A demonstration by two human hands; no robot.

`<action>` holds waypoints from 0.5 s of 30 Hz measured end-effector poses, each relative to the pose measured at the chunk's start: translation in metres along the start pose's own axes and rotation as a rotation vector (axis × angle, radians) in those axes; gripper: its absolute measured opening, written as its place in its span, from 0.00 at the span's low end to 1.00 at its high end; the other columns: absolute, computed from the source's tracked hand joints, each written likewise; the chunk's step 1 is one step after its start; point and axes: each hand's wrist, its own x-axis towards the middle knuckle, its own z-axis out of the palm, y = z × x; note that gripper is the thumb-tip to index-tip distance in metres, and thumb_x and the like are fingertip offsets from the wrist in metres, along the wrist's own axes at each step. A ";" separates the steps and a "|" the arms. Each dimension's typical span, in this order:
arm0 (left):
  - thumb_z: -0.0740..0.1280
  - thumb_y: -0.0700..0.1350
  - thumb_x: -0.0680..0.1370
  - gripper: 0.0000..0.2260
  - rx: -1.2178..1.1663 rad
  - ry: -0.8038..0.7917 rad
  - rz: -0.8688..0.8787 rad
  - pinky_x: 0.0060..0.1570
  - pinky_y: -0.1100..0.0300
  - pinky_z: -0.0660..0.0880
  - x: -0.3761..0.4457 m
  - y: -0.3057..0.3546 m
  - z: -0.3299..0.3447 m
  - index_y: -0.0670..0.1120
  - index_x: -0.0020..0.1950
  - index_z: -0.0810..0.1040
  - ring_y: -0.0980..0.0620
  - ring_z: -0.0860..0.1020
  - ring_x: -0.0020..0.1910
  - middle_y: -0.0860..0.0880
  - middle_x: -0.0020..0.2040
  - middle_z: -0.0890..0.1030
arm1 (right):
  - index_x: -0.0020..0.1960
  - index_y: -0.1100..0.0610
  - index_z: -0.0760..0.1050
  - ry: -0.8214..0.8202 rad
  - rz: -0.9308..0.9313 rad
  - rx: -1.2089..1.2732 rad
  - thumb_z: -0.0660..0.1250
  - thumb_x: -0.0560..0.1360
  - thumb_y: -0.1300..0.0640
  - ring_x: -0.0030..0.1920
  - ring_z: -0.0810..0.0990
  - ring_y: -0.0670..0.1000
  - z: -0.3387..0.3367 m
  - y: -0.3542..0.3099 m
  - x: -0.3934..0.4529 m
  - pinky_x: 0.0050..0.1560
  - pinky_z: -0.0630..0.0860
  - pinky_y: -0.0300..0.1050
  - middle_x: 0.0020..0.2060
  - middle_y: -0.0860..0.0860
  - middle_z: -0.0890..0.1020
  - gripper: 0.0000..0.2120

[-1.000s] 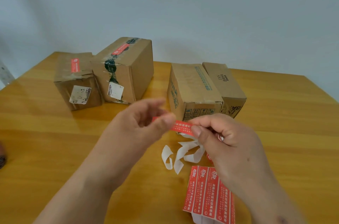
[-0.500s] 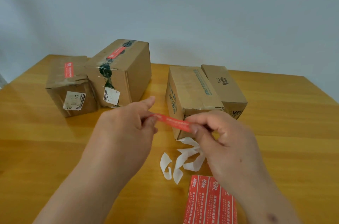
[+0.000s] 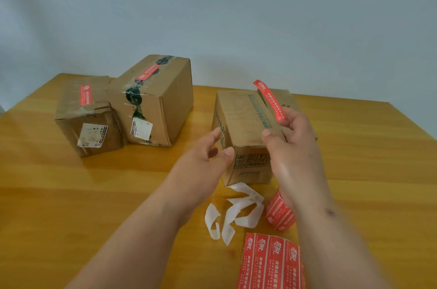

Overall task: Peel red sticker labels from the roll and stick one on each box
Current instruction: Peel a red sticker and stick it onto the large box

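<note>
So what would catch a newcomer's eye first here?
The long red sticker label, pinched at its near end by the right hand and raised over the two brown cardboard boxes at centre right. Next, the two labelled boxes at back left, then the curled white backing strips on the wooden table.

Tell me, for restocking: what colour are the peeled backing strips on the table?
White backing strips, head view.
</note>
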 end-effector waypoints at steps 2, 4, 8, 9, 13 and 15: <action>0.63 0.52 0.81 0.24 -0.041 -0.029 0.000 0.68 0.54 0.69 0.001 -0.003 0.005 0.62 0.76 0.60 0.60 0.70 0.67 0.63 0.69 0.71 | 0.62 0.37 0.64 0.007 0.000 0.008 0.62 0.68 0.47 0.59 0.77 0.48 0.004 0.001 -0.001 0.60 0.75 0.55 0.60 0.44 0.76 0.23; 0.63 0.53 0.80 0.25 -0.099 -0.014 0.018 0.68 0.54 0.70 -0.001 -0.005 0.004 0.62 0.75 0.61 0.60 0.72 0.66 0.62 0.67 0.74 | 0.61 0.35 0.65 -0.018 -0.018 0.027 0.63 0.69 0.48 0.57 0.78 0.46 0.007 -0.002 -0.008 0.58 0.75 0.54 0.60 0.44 0.76 0.22; 0.63 0.57 0.78 0.10 -0.152 0.076 0.095 0.61 0.56 0.73 -0.013 0.003 -0.012 0.71 0.57 0.72 0.62 0.77 0.59 0.66 0.54 0.81 | 0.62 0.36 0.66 -0.108 -0.122 0.106 0.65 0.72 0.53 0.57 0.77 0.43 0.007 -0.015 -0.028 0.58 0.76 0.50 0.62 0.42 0.74 0.22; 0.62 0.59 0.76 0.10 -0.161 0.126 0.117 0.58 0.57 0.74 -0.017 0.007 -0.017 0.71 0.56 0.72 0.62 0.77 0.57 0.66 0.52 0.81 | 0.63 0.38 0.67 -0.135 -0.142 0.163 0.64 0.72 0.53 0.60 0.76 0.43 0.006 -0.020 -0.034 0.59 0.75 0.50 0.62 0.42 0.74 0.22; 0.61 0.61 0.76 0.15 -0.208 0.388 0.140 0.44 0.61 0.72 -0.032 0.013 -0.037 0.60 0.61 0.74 0.60 0.78 0.49 0.59 0.47 0.81 | 0.62 0.43 0.70 -0.320 -0.168 0.321 0.65 0.73 0.55 0.65 0.72 0.40 0.001 -0.034 -0.070 0.64 0.71 0.49 0.62 0.41 0.76 0.19; 0.63 0.61 0.76 0.12 -0.227 0.479 0.132 0.41 0.60 0.73 -0.041 0.009 -0.049 0.60 0.56 0.76 0.57 0.80 0.46 0.57 0.46 0.82 | 0.58 0.42 0.73 -0.390 -0.139 0.353 0.66 0.72 0.54 0.63 0.75 0.40 0.002 -0.035 -0.087 0.64 0.71 0.49 0.59 0.38 0.77 0.16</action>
